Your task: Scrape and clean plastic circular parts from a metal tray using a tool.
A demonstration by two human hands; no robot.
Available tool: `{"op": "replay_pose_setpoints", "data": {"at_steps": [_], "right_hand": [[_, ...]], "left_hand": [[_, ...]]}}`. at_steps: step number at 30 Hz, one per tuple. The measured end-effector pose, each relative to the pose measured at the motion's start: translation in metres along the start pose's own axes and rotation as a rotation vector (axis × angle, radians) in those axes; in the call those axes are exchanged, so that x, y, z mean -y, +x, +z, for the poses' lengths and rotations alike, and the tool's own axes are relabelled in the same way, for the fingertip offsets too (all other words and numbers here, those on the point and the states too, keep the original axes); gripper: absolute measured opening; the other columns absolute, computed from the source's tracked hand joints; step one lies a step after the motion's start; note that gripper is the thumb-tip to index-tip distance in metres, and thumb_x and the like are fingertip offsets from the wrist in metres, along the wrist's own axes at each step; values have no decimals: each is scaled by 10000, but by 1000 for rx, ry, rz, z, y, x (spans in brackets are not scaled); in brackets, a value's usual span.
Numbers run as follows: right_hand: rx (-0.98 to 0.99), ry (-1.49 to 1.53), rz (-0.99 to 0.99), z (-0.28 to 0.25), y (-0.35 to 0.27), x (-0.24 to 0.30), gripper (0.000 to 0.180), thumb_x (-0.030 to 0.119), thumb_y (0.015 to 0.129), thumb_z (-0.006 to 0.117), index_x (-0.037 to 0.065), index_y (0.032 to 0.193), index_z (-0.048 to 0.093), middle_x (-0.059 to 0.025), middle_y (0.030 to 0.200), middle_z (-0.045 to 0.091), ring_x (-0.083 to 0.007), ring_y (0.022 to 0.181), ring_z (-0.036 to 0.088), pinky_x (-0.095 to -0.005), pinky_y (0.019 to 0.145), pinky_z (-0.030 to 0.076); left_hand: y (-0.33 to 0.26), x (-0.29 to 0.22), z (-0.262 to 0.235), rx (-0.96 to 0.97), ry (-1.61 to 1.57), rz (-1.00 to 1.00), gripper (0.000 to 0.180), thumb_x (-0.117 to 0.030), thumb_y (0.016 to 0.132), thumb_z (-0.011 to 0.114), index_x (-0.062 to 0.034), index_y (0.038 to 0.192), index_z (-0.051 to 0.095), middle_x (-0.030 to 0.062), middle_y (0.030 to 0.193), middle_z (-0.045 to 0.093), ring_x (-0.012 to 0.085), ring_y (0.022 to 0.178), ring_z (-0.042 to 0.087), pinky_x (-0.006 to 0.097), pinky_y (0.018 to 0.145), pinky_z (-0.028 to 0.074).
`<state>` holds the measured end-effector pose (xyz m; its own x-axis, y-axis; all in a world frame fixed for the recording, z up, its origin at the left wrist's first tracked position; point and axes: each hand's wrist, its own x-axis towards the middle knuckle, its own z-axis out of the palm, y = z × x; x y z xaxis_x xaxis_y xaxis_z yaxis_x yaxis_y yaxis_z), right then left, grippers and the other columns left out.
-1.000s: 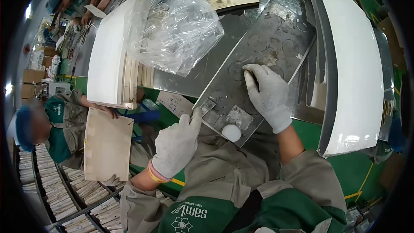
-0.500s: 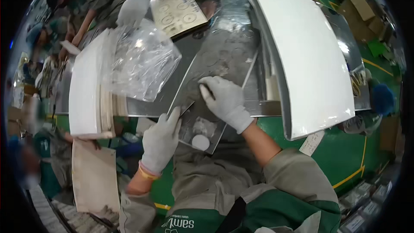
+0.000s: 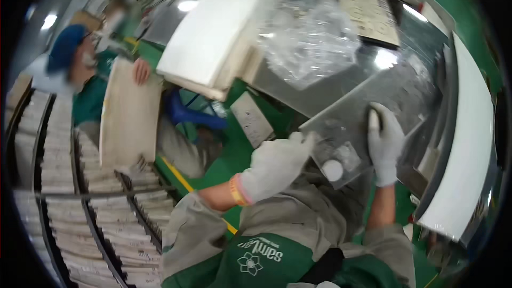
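Both hands gloved in white. Left hand [image 3: 274, 165] loosely curled, fingertips touching the near-left edge of a grey flat panel [image 3: 373, 112]; whether it grips the edge or only rests there is hard to tell through the blur. Right hand [image 3: 385, 144] laid flat, fingers together, pressing on the panel's near-right part. Panel lies tilted on the shiny metal tabletop [image 3: 405, 48], between the two hands and running away from them. Small white round disc [image 3: 333, 169] sits on the panel's near corner, between the hands. Beyond the left hand: crumpled clear plastic bag [image 3: 309, 42] and a stack of white boards [image 3: 213, 42]. Right of the right hand, a long white board [image 3: 464, 144] on edge. Far left, another person holding a pale board [image 3: 128, 117].
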<state>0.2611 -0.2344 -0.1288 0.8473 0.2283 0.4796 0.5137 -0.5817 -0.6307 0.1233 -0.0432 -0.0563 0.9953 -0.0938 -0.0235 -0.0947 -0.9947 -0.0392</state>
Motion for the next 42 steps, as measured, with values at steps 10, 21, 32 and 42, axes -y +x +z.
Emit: {"op": "replay_pose_setpoints", "data": {"at_steps": [10, 21, 32, 42], "right_hand": [[120, -31, 54, 0, -6, -2, 215, 127, 943, 538, 53, 1108, 654, -131, 1051, 671, -284, 968, 642, -363, 839, 494], [69, 115, 233, 1, -9, 9, 344, 139, 951, 551, 104, 1293, 578, 16, 695, 458, -69, 617, 402, -227, 582, 388], [53, -50, -22, -5, -10, 11, 345, 70, 820, 676, 104, 1162, 642, -113, 1010, 581, -273, 922, 569, -363, 801, 478], [454, -280, -332, 10, -30, 51, 543, 303, 776, 700, 122, 1275, 585, -96, 1210, 526, -312, 1104, 486, -455, 965, 382]], "left_hand": [[17, -3, 9, 74, -43, 85, 476, -126, 779, 591, 36, 1225, 545, 128, 877, 613, 189, 579, 654, 306, 439, 503], [47, -13, 51, -320, -593, -88, 352, -245, 909, 580, -145, 1243, 532, 100, 809, 584, 292, 621, 639, 366, 495, 509], [27, 7, 74, -418, -486, -244, 381, -259, 913, 577, -164, 1278, 523, 91, 802, 557, 261, 555, 602, 362, 467, 474], [32, 12, 84, -496, -714, -266, 335, -275, 940, 534, -129, 1242, 534, 150, 853, 621, 313, 608, 647, 401, 483, 506]]}}
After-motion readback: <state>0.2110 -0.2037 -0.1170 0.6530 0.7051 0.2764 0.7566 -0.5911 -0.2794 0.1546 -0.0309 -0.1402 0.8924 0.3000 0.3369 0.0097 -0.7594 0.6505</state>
